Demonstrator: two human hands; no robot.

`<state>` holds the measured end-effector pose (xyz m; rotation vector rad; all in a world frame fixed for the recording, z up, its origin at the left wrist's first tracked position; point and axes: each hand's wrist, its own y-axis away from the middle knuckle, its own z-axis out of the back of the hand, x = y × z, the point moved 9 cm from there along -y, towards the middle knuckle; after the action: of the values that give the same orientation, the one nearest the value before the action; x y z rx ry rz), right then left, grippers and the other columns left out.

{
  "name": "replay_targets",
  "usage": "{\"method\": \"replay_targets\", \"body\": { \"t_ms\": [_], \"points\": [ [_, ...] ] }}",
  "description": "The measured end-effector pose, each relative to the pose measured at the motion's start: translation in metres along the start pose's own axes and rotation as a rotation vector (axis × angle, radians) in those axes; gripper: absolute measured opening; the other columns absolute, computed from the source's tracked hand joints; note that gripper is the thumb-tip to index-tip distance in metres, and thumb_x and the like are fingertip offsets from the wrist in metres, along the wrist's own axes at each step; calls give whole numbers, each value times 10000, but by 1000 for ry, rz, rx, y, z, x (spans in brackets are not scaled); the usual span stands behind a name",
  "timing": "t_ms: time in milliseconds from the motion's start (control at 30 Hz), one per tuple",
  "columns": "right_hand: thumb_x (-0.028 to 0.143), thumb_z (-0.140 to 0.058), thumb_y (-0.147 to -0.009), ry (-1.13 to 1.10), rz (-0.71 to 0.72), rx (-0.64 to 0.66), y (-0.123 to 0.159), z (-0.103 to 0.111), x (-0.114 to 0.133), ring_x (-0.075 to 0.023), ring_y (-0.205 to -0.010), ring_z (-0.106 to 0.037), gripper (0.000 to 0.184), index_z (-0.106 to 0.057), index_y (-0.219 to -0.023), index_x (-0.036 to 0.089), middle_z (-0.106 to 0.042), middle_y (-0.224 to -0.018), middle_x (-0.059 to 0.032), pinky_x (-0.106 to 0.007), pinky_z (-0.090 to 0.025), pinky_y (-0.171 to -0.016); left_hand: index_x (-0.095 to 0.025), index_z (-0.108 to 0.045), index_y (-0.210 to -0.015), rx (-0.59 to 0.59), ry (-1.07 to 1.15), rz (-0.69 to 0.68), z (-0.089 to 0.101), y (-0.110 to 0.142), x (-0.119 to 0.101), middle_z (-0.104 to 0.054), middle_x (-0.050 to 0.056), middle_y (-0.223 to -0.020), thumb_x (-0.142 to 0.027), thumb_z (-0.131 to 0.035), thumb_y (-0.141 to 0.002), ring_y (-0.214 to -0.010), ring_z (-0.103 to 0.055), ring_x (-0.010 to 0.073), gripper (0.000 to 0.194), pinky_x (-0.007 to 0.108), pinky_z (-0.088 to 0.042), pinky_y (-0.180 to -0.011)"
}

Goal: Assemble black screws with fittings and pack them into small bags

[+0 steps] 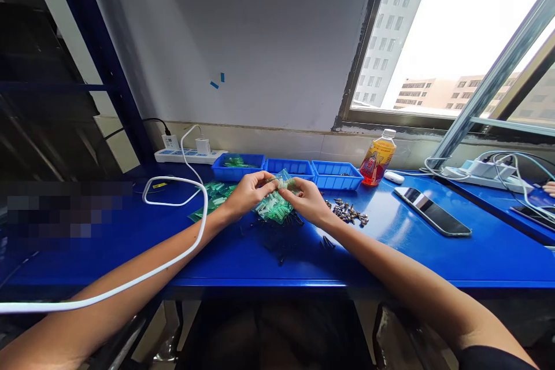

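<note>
Between my two hands is a small clear plastic bag (274,208) with a green tint, holding pale slim pieces I cannot identify. My left hand (251,192) pinches its upper left edge, and my right hand (309,199) pinches the upper right edge, with the thumbs close together. Below the bag lie dark screws (281,257), scattered on the blue table. Right of my right hand sits a pile of shiny metal fasteners (348,213). More green plastic bags (217,193) lie flat beyond my left forearm.
Three blue bins stand along the wall: a left bin (221,172) with green items, a middle bin (281,163), and a right bin (338,184). A drink bottle (378,159) and phone (431,211) are at right. A white cable (202,231) loops in front of my left forearm.
</note>
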<state>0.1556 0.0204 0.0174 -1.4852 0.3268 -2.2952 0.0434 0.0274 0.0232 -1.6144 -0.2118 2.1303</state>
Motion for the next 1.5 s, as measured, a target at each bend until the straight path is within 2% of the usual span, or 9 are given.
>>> {"method": "replay_targets", "body": {
  "t_ms": [200, 400, 533, 700, 833, 1000, 1300, 1500],
  "points": [
    [420, -541, -650, -118, -8, 0, 0, 2, -1, -74, -525, -320, 260, -420, -596, 195, -358, -557, 67, -216, -257, -488, -158, -590, -743, 29, 29, 7, -2, 0, 0, -564, -1, -640, -445, -568, -650, -603, -503, 130, 302, 254, -411, -578],
    [429, -531, -646, -132, -19, 34, -1, -2, -1, -83, -555, -355, 253, -465, -623, 186, -413, -590, 49, -220, -272, -502, -161, -579, -678, 2, -44, -26, 2, -1, -1, -535, -22, -591, -374, -554, -648, -552, -463, 115, 217, 241, -381, -548],
    [421, -532, -641, -117, -19, 26, 0, 0, 0, -79, -540, -337, 252, -439, -595, 192, -371, -568, 61, -224, -262, -505, -163, -559, -661, -51, -82, -30, 7, -2, 0, -524, -23, -586, -361, -525, -653, -547, -452, 116, 201, 241, -366, -538],
    [413, -533, -626, -112, -37, 81, 0, -4, 0, -76, -532, -328, 243, -446, -589, 189, -376, -563, 62, -227, -250, -501, -169, -539, -627, -58, -155, -38, 7, -1, -1, -506, -30, -563, -318, -500, -673, -536, -440, 116, 161, 236, -353, -520],
    [395, -515, -635, -113, -45, 49, 0, -3, -2, -77, -536, -330, 219, -451, -612, 187, -384, -571, 62, -229, -252, -509, -160, -571, -699, -30, -116, -48, 5, 1, -5, -528, -26, -593, -331, -510, -679, -538, -450, 113, 183, 231, -364, -516],
    [414, -534, -654, -96, -11, 31, 0, -3, 0, -82, -555, -346, 245, -454, -616, 186, -405, -579, 55, -232, -264, -523, -152, -566, -684, -8, -142, -44, 2, 2, -6, -517, -27, -575, -382, -535, -680, -515, -444, 106, 232, 230, -372, -508],
    [387, -533, -661, -60, -5, 14, 0, -1, 0, -84, -559, -353, 219, -468, -608, 184, -407, -576, 51, -230, -272, -517, -149, -584, -749, -34, -182, -73, 4, 3, -12, -604, 19, -687, -405, -511, -681, -623, -524, 146, 275, 254, -408, -573],
    [408, -533, -672, -52, 17, 53, 1, -7, 2, -89, -580, -376, 235, -491, -636, 180, -434, -597, 44, -228, -295, -530, -159, -557, -683, -28, -212, -70, 6, 2, -12, -570, 9, -635, -400, -481, -655, -584, -489, 137, 254, 263, -402, -589]
  ]
}}
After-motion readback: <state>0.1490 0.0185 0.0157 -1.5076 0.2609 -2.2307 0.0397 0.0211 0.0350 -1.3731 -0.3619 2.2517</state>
